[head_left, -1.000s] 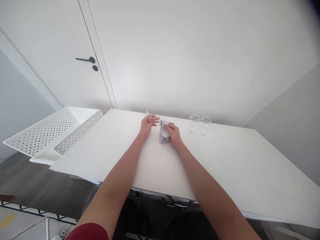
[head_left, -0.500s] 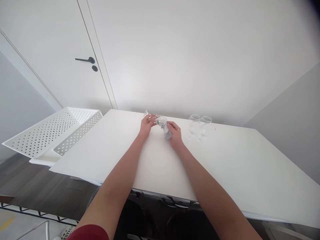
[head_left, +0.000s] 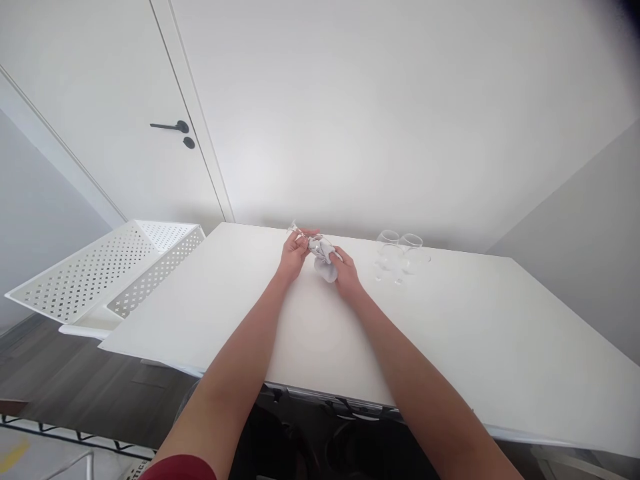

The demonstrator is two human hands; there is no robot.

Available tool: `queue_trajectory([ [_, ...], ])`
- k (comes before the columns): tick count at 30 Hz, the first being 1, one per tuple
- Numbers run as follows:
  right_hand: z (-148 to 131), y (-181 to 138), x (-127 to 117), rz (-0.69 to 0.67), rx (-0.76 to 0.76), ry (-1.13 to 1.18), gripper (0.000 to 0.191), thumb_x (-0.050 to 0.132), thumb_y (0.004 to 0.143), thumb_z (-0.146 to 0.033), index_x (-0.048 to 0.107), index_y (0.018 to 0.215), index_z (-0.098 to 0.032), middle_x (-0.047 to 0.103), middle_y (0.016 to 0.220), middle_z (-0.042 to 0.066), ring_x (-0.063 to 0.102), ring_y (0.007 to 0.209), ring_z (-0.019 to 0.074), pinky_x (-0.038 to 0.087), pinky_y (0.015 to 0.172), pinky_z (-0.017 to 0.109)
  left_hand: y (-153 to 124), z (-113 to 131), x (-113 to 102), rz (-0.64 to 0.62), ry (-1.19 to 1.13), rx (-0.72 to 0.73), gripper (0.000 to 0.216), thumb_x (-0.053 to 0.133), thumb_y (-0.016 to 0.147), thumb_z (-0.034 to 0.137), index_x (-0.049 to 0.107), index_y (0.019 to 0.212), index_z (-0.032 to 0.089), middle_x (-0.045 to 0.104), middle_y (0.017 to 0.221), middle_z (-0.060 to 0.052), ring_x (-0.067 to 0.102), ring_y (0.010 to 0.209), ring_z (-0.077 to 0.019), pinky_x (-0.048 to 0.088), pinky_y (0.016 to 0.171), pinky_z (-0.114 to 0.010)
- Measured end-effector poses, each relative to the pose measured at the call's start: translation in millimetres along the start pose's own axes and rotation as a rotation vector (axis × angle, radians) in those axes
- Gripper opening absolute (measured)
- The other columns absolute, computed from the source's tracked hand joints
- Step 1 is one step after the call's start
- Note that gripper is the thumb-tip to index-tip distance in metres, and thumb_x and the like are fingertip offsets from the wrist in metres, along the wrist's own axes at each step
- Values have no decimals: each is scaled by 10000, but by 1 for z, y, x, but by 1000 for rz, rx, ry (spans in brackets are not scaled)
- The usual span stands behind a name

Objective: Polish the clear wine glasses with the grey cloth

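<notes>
My left hand (head_left: 295,252) is closed around the stem of a clear wine glass (head_left: 294,227), which lies tilted on its side in the air with its foot pointing to the upper left. A light grey cloth (head_left: 325,265) is bunched in my right hand (head_left: 344,267) and pressed against the bowl, covering most of it. Farther right, two clear wine glasses (head_left: 412,241) stand upright beside each other on the white table (head_left: 230,293).
A white perforated metal rack (head_left: 85,273) stands left of the table. Behind the table rises a white wall, with a door and its black handle (head_left: 170,126) at the left. A black-edged wire shelf (head_left: 70,435) is at the lower left.
My right hand has moved slightly left with the cloth, which now covers more of the bowl and hangs farther left. My left hand keeps its grip on the stem.
</notes>
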State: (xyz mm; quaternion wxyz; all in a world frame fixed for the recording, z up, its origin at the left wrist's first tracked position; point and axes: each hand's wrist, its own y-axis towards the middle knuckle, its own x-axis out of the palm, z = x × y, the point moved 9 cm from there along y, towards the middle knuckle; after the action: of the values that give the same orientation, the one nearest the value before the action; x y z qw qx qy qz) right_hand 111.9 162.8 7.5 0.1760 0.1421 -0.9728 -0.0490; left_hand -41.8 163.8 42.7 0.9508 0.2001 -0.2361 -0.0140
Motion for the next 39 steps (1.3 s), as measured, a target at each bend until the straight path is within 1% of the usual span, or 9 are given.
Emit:
queue_trajectory([
  [3, 10, 1, 4, -52, 83, 93, 414, 820, 766, -467, 752, 1097, -229, 747, 1134, 70, 672, 989, 238, 527, 870, 369, -2, -1, 12, -91, -42, -44, 356, 791, 851, 420, 671, 1128, 230, 650, 1404, -130, 586, 1324, -316, 474, 1038, -458],
  [8, -2, 1, -4, 55, -97, 13, 420, 872, 709, -404, 799, 1090, -244, 745, 1268, 56, 651, 1206, 286, 502, 1040, 446, -5, -7, 15, -92, 70, -115, 428, 692, 908, 540, 709, 1200, 229, 674, 1314, -118, 619, 1203, -283, 503, 948, -408],
  [12, -13, -1, -10, 146, -171, -109, 361, 845, 741, -419, 816, 1063, -256, 756, 1251, 51, 652, 1230, 302, 484, 1089, 474, -2, -12, 7, -59, 136, -86, 508, 792, 836, 487, 707, 1255, 213, 723, 1131, -103, 651, 1072, -258, 491, 973, -422],
  [15, -16, -1, -1, 81, -167, -130, 380, 781, 816, -431, 787, 1165, -281, 719, 1326, 33, 621, 1271, 278, 446, 1127, 452, 0, -13, 3, -37, 117, -62, 505, 815, 820, 455, 709, 1245, 203, 720, 1181, -115, 647, 1116, -264, 470, 1033, -441],
  [20, 3, -5, 19, -82, 102, 168, 455, 779, 823, -436, 711, 1259, -326, 710, 1308, 23, 649, 1167, 240, 556, 934, 393, -2, -6, 11, -79, -18, -64, 535, 797, 834, 460, 677, 1309, 243, 566, 1504, -118, 553, 1337, -308, 444, 1087, -451],
  [23, 10, -12, 30, -193, 223, 274, 397, 729, 872, -446, 693, 1253, -338, 727, 1226, 27, 658, 1067, 218, 573, 813, 358, -5, -4, 16, -103, -14, -83, 514, 727, 890, 484, 658, 1355, 276, 531, 1541, -96, 521, 1370, -310, 451, 1069, -447],
  [30, -7, -4, 14, -16, -59, -2, 409, 764, 826, -323, 732, 1234, -319, 658, 1385, -1, 548, 1309, 240, 472, 1046, 360, -2, -12, -1, 10, 125, -96, 497, 790, 827, 503, 736, 1212, 194, 706, 1205, -105, 642, 1086, -259, 483, 991, -424],
  [35, 13, -3, 21, -132, 161, 214, 411, 741, 834, -459, 721, 1212, -300, 724, 1144, 40, 642, 897, 198, 557, 831, 377, -1, -8, 5, -14, 55, -85, 506, 811, 812, 467, 713, 1242, 220, 676, 1329, -119, 619, 1199, -273, 439, 1084, -452],
  [39, 8, -3, 18, -86, 83, 132, 484, 777, 814, -431, 697, 1280, -327, 691, 1268, 31, 631, 1013, 209, 548, 865, 355, -4, -12, 9, -40, 105, -139, 488, 710, 885, 544, 689, 1282, 261, 657, 1346, -97, 602, 1218, -271, 498, 976, -404],
])
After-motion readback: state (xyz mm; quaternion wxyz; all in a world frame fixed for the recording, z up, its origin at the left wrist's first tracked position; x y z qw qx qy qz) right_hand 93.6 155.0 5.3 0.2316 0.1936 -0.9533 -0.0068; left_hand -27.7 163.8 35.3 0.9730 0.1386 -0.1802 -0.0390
